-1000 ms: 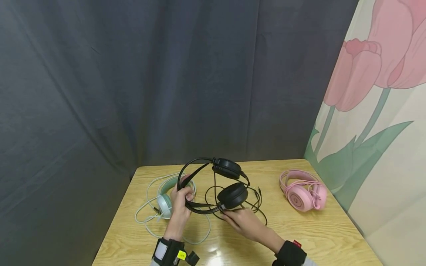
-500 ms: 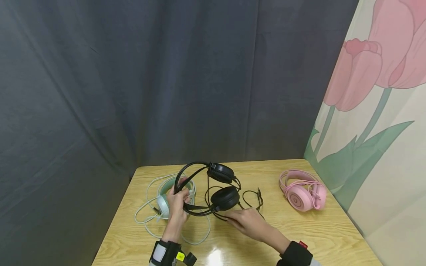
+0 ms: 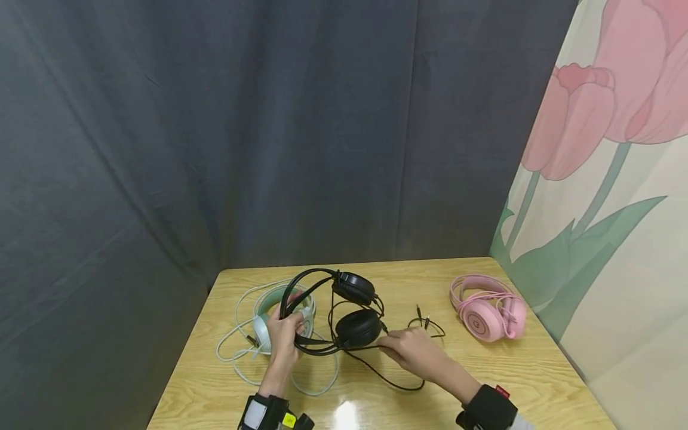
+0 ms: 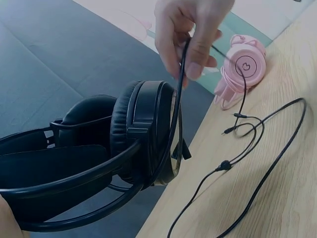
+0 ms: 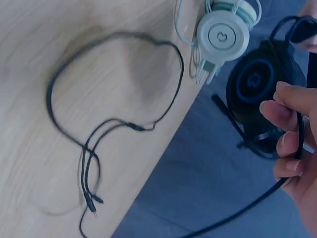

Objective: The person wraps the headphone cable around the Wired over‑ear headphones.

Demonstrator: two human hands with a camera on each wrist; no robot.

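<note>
My left hand (image 3: 283, 337) grips the headband of a black over-ear headset (image 3: 357, 328), held sideways above the table with its ear cups to the right. A thin microphone boom (image 5: 229, 118) shows beside one cup in the right wrist view. Just right of the lower cup, my right hand (image 3: 416, 353) pinches the headset's black cable (image 4: 177, 111) between thumb and fingers. Part of this cable hangs in a loop towards the front. Its split end with small plugs (image 5: 91, 202) lies further right on the wood.
Mint-green and white headphones (image 3: 261, 331) lie behind my left hand, their pale cable (image 3: 317, 394) looped around them. Pink headphones (image 3: 484, 319) with their cord wound on sit at the table's right side. Dark curtain (image 3: 344, 149) stands behind the wooden table (image 3: 510, 388).
My right hand has moved right along the cable, away from the ear cup. The headset has come slightly left and down. The coiled cable has spread into a longer loop, and its plugs have shifted.
</note>
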